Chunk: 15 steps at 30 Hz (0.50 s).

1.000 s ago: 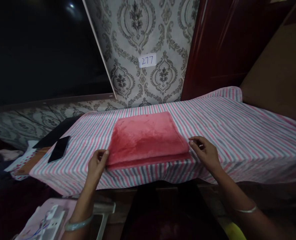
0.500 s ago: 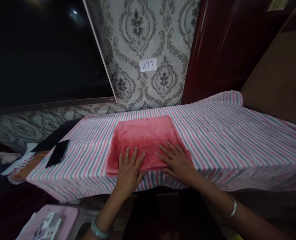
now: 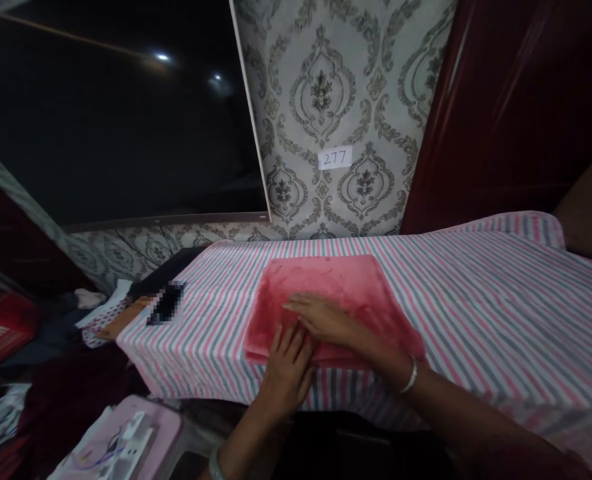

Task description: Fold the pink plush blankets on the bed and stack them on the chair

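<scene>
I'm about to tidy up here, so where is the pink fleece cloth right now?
In the head view, the folded pink fleece cloth lies on the striped sheet near its front edge, with the left hand and right hand resting on it.

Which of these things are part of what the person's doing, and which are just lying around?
In use: the pink fleece, with the left hand and right hand resting on it.

Just lying about: the striped sheet under it, the phone, which is blurred out, the red crate and the 277 label on the wall.
</scene>
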Each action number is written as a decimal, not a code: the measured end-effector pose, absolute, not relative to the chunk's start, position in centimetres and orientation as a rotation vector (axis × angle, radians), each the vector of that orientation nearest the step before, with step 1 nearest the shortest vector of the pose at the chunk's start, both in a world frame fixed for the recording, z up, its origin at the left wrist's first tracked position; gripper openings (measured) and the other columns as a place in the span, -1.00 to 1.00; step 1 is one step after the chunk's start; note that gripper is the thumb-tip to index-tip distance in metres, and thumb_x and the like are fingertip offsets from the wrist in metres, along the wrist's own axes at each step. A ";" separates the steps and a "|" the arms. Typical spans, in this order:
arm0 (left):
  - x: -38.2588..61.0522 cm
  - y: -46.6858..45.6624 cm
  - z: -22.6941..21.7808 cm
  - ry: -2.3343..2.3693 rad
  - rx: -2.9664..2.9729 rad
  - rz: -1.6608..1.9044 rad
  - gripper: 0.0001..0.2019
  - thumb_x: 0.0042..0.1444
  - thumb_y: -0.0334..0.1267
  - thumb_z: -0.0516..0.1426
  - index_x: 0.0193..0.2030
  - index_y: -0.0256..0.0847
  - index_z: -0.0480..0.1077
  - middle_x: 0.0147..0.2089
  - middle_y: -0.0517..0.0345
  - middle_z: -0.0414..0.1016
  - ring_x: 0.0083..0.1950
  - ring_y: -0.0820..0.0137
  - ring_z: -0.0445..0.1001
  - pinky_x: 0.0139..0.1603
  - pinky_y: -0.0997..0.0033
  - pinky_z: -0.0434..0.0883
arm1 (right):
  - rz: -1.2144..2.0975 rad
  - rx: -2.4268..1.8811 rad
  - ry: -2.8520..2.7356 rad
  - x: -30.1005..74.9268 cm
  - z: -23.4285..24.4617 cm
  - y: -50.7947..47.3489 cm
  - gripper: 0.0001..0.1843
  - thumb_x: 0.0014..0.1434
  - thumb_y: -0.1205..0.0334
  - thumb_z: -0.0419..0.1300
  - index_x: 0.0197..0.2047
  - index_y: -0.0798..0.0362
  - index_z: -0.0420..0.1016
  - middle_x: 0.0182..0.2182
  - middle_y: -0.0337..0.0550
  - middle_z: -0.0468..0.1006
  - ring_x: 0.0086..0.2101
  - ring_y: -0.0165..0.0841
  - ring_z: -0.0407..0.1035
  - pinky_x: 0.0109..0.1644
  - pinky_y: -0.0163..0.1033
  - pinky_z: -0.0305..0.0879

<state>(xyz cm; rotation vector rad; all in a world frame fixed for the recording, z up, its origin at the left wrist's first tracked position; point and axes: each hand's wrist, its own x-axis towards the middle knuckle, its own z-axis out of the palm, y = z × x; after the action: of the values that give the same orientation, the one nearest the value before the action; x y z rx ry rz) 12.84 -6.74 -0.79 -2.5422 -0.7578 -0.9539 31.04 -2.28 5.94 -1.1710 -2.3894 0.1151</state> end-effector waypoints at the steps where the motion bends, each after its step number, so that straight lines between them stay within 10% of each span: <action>1: 12.5 -7.3 -0.5 -0.676 -2.551 -1.043 -0.62 0.21 -0.36 0.09 0.17 -0.22 0.42 0.15 -0.12 0.54 0.27 0.15 0.42 0.28 0.00 0.36 | 0.130 -1.118 -2.422 30.4 5.9 -1.5 -0.47 0.35 0.39 -0.01 0.35 0.01 0.32 0.31 -0.06 0.34 0.31 -0.28 0.18 0.42 -0.03 0.06; 7: 10.6 -8.5 4.6 -0.663 -2.591 -1.382 -0.73 0.18 -0.47 0.05 -0.05 -0.19 0.46 -0.28 0.07 0.61 -0.24 0.37 0.59 -0.15 0.38 0.52 | 0.254 -0.851 -2.637 28.5 4.0 0.0 -0.33 0.37 -0.12 0.07 0.46 -0.13 0.10 0.45 -0.13 0.03 0.43 -0.13 -0.22 0.47 0.19 -0.31; 11: 10.1 -1.8 7.7 -1.037 -2.801 -1.264 -0.66 0.33 -0.27 -0.06 0.11 -0.15 0.45 0.03 0.02 0.61 0.07 0.34 0.56 0.10 0.30 0.49 | 0.314 -0.847 -2.622 28.0 2.9 0.0 -0.39 0.39 -0.09 0.05 0.43 -0.12 0.19 0.41 -0.10 0.15 0.42 -0.15 -0.15 0.47 0.18 -0.38; 15: 11.0 8.1 7.9 -1.309 -3.130 -0.660 -0.47 0.35 -0.09 -0.12 0.39 -0.20 0.21 0.46 -0.04 0.19 0.47 0.30 0.13 0.46 0.14 0.11 | 0.394 -0.849 -2.654 28.0 3.1 0.1 -0.35 0.38 -0.13 0.04 0.45 -0.14 0.12 0.44 -0.11 0.07 0.43 -0.13 -0.21 0.47 0.20 -0.43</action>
<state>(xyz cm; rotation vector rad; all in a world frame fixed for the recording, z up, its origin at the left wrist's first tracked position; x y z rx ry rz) 11.03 8.10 7.90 -3.1302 -1.3092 -0.6602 28.03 0.13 3.12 -0.8492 -2.6540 0.3944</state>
